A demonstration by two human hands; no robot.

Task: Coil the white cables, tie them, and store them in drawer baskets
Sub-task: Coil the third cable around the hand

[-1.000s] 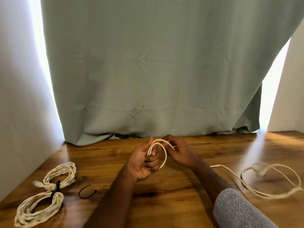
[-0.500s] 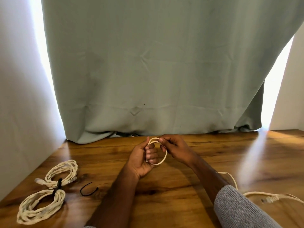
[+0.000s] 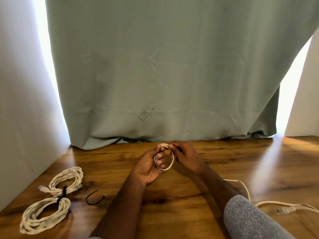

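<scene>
My left hand point(image 3: 148, 167) grips the white cable point(image 3: 170, 163) loops to fix their size; my right hand point(image 3: 185, 155) pinches the top, feeding slack.

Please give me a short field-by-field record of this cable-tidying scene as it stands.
surface: wooden table
cable in work: white cable, a small loop held above the table
left hand: grips the loop, fingers through it
right hand: pinches the top of the loop
loose end: cable tail trails on the table to the right, plug at its end
finished: two tied coils at the left, each with a black tie
spare: loose black tie beside them
backdrop: grey-green curtain
drawer baskets: not in view
</scene>
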